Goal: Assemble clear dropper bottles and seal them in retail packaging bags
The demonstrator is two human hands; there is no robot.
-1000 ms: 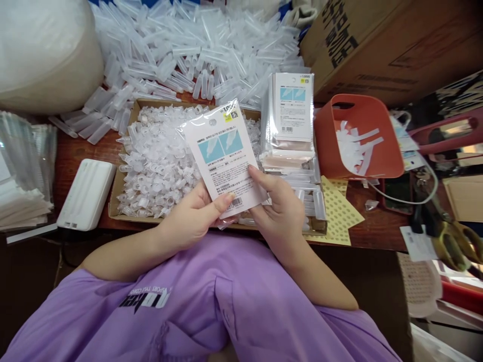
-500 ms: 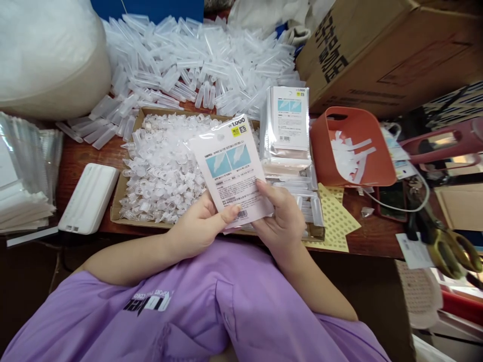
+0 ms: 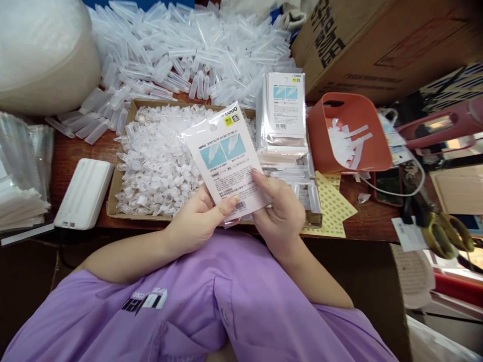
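Observation:
A printed card in a clear plastic packet point(image 3: 230, 166) is held tilted between both hands, its text side facing me. My left hand point(image 3: 202, 216) grips its lower left edge, thumb across the front near the barcode. At the lower right edge, my right hand point(image 3: 281, 211) pinches it with the thumb on the printed text. Behind the packet lies a shallow cardboard tray point(image 3: 113, 198) full of small clear nozzle caps point(image 3: 158, 166). A stack of similar packets point(image 3: 285, 108) rests at the tray's right side, above several clear tubes point(image 3: 302, 188).
Many translucent tubes point(image 3: 188, 50) are heaped at the back. An orange bin point(image 3: 317, 141) with paper strips, yellow sticker sheets point(image 3: 334, 211) and scissors point(image 3: 445, 234) lie to the right. A white power bank point(image 3: 85, 193) and plastic sleeves point(image 3: 22, 171) are on the left. A cardboard box point(image 3: 362, 50) stands back right.
The view has shifted slightly, so the table things appear a little higher and further left. Both hands keep hold of the packet in nearly the same pose.

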